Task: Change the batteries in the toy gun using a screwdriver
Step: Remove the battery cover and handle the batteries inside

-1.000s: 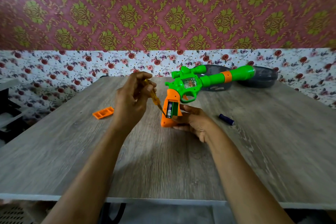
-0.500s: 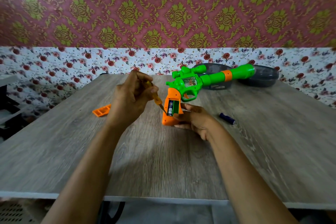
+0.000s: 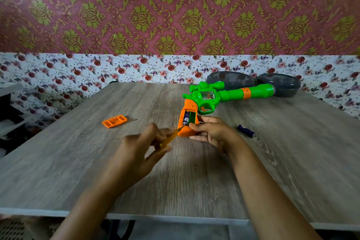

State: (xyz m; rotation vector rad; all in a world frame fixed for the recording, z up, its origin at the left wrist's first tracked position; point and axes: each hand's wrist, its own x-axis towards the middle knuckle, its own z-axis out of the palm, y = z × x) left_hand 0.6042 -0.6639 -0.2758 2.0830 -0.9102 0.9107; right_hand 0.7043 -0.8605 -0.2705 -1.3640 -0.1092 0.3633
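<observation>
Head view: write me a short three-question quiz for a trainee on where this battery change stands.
1. True or false: the orange battery cover is fitted on the toy gun.
2. Which hand grips the screwdriver? A) left hand B) right hand C) neither
3. Fill in: the loose battery lies on the table to the ___ of the right hand.
Key: 1 false, it lies on the table; 2 A; 3 right.

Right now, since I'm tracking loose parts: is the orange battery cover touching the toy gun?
Apart. The head view shows the orange battery cover lying left of the toy gun, with bare table between them.
</observation>
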